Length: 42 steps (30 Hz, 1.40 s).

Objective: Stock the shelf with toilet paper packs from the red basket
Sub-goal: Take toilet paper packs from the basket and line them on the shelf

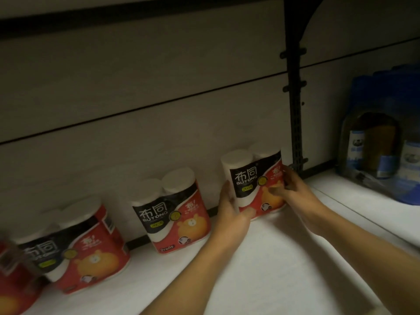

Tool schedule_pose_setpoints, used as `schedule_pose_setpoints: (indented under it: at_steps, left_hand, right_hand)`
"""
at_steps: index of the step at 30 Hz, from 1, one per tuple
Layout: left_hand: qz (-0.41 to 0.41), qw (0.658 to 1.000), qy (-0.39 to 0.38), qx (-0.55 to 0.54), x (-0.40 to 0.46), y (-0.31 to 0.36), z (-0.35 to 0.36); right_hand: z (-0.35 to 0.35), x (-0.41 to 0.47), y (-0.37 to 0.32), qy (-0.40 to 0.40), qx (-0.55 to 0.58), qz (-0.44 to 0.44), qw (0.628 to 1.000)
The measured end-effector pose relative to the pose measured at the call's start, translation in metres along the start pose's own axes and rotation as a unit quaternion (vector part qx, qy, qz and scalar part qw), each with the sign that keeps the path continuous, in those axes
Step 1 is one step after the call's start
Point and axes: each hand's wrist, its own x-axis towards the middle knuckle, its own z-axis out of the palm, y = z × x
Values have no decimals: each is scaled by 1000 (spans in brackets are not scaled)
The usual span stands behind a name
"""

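A two-roll toilet paper pack [252, 176] with a black, red and orange wrapper stands upright at the back of the white shelf [284, 258], against the rear panel. My left hand [231, 210] grips its left side with the thumb across the lower front. My right hand [293, 187] grips its right side, thumb on the front. Two more packs of the same kind stand to the left: one in the middle [175, 212] and a larger one [75, 253] nearer the left edge. The red basket is out of view.
A black slotted upright [295, 123] runs down the back panel just right of the held pack. Blue-wrapped packs [384, 142] stand on the neighbouring shelf section at the right. A blurred red pack [13, 283] sits at the far left edge.
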Motion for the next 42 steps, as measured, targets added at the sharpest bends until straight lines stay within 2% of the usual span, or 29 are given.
schedule_pose_setpoints:
  at_steps: [9, 14, 17, 19, 21, 27, 33, 38, 42]
  left_hand:
    - [-21, 999, -39, 15, -1, -9, -6]
    - [-4, 996, -55, 71, -9, -8, -9]
    - [11, 996, -12, 92, -20, 0, -10]
    - [18, 998, 24, 51, -30, 8, -21]
    - [30, 998, 39, 27, -46, 23, -35]
    - [50, 997, 55, -36, -127, 85, -91]
    - [50, 996, 70, -10, -250, 137, -163]
    - [16, 992, 103, 70, -376, 139, -242]
    - [-20, 984, 153, 93, -465, 124, -320]
  right_hand:
    - [0, -5, -4, 4, 0, 21, 1000]
    - [5, -14, 0, 5, -22, 20, 1000]
    - [10, -27, -2, 95, -83, -26, 992]
    - [21, -43, -14, 143, -134, -69, 978]
    - [36, -63, -32, 151, -189, -102, 965]
    - [93, -149, -118, -63, -136, -143, 978]
    - [158, -248, -183, -143, -97, -144, 974]
    - [236, -354, -200, -248, -107, -135, 953]
    - [321, -425, -194, -339, -115, -120, 926]
